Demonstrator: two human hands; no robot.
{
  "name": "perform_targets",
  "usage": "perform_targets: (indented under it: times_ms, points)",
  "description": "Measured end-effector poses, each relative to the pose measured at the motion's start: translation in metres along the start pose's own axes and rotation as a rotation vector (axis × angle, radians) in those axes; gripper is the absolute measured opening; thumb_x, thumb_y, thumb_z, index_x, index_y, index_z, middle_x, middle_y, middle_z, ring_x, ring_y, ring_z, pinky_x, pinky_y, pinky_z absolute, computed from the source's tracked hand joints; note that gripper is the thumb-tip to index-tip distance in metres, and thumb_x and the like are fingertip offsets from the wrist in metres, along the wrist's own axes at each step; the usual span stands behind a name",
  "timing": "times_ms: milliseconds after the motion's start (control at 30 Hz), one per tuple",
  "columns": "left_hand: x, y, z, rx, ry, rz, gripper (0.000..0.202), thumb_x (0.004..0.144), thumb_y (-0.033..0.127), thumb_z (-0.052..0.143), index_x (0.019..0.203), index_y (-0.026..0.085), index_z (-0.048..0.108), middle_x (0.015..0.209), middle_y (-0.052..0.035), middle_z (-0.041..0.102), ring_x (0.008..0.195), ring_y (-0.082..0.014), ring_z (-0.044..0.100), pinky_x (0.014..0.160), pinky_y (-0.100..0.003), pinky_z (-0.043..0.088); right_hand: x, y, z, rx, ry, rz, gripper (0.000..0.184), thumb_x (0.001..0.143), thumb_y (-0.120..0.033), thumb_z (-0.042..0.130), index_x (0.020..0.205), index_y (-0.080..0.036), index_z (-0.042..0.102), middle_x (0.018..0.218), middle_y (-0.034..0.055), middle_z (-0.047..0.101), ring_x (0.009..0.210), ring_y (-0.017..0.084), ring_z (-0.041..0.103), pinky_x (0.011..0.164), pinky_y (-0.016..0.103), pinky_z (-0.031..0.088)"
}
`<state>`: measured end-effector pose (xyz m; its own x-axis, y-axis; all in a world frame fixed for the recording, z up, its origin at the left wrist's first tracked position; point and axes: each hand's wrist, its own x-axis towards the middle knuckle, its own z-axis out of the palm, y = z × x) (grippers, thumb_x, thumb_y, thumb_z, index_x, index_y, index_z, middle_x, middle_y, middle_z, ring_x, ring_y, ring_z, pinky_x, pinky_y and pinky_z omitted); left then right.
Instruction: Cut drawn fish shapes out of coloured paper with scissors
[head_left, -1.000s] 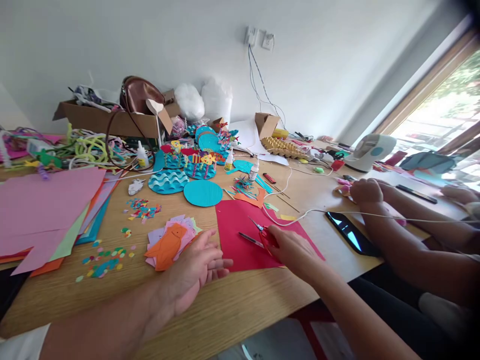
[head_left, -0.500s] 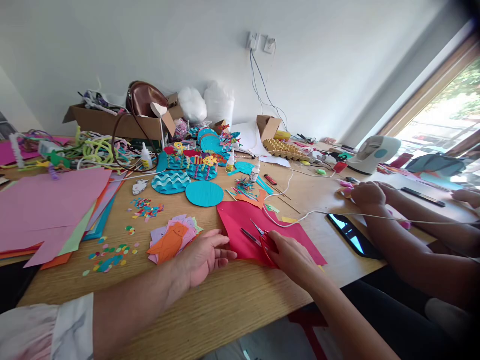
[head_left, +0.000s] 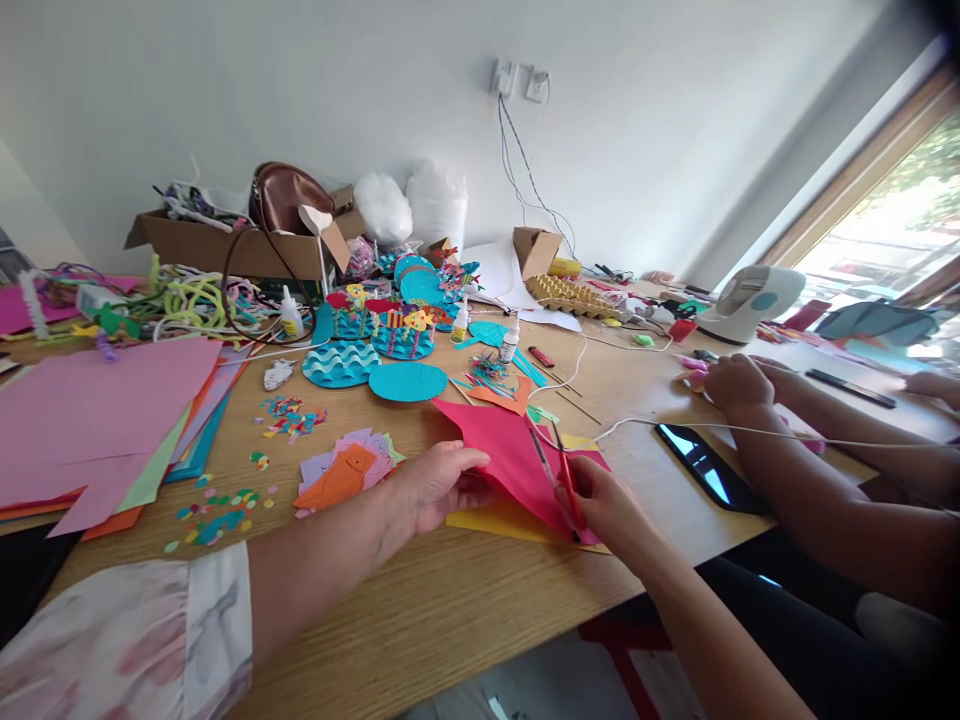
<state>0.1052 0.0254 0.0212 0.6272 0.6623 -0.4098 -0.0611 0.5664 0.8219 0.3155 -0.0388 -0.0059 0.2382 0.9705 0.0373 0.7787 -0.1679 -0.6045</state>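
Observation:
My left hand (head_left: 442, 487) is closed on the left edge of a red paper sheet (head_left: 499, 450), thumb on top, and that edge is raised. In my right hand (head_left: 609, 508) is a pair of scissors (head_left: 568, 490) with red handles, held over the right part of the sheet. A pen (head_left: 540, 452) lies slantwise on the red paper beside the scissors. Beneath shows a yellow sheet (head_left: 480, 520). Left of my left hand lies an orange paper fish (head_left: 341, 478) on a pile of pastel cut-outs (head_left: 381, 455).
Stacked coloured paper (head_left: 105, 410) and confetti dots (head_left: 225, 515) lie to the left. Blue discs (head_left: 409, 381), glue bottles (head_left: 510, 342) and decorated pieces stand behind. A white cable (head_left: 652, 421) crosses near a phone (head_left: 709, 468). Another person's arms (head_left: 802, 460) rest at right.
My left hand has moved right and taken hold of the red sheet, lifting its left side and uncovering yellow paper. The scissors and right hand have shifted right; the scissors now point away.

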Motion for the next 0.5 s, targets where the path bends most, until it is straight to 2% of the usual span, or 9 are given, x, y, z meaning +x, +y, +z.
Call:
perform_targets:
  times_ms: [100,267,400,500]
  points:
    - [-0.006,0.003,0.011,-0.037,-0.037,0.036,0.033,0.086,0.031,0.055,0.117,0.017,0.053,0.118,-0.0091,0.057,0.097,-0.0221,0.059,0.08,-0.043,0.051,0.003,0.007,-0.003,0.145,0.04,0.044,0.01,0.067,-0.03,0.047,0.073,-0.021,0.047,0.058,-0.0029,0.048,0.054,0.015,0.047,0.05,0.026,0.037]
    - [-0.016,0.003,0.029,-0.088,-0.079,0.092,0.032,0.087,0.032,0.054,0.115,0.017,0.054,0.116,-0.0088,0.058,0.095,-0.0208,0.06,0.079,-0.042,0.051,0.004,0.003,-0.007,0.289,0.08,0.108,0.018,0.063,-0.035,0.052,0.072,-0.02,0.049,0.057,-0.0026,0.049,0.051,0.014,0.047,0.046,0.025,0.038]
    - [-0.024,0.005,0.035,-0.101,-0.085,0.125,0.023,0.084,0.031,0.055,0.098,0.014,0.062,0.09,-0.0072,0.066,0.076,-0.017,0.062,0.068,-0.032,0.05,-0.001,-0.004,-0.013,0.337,0.09,0.139,0.02,0.061,-0.036,0.054,0.071,-0.019,0.051,0.055,-0.0029,0.048,0.048,0.013,0.045,0.044,0.025,0.037]
    - [-0.031,0.017,0.031,-0.079,-0.053,0.157,0.008,0.075,0.02,0.06,0.078,0.015,0.064,0.067,-0.0016,0.065,0.057,-0.0121,0.057,0.055,-0.024,0.043,-0.007,-0.01,-0.02,0.355,0.111,0.142,0.02,0.064,-0.037,0.053,0.074,-0.02,0.05,0.054,-0.0035,0.047,0.047,0.013,0.045,0.043,0.025,0.037]
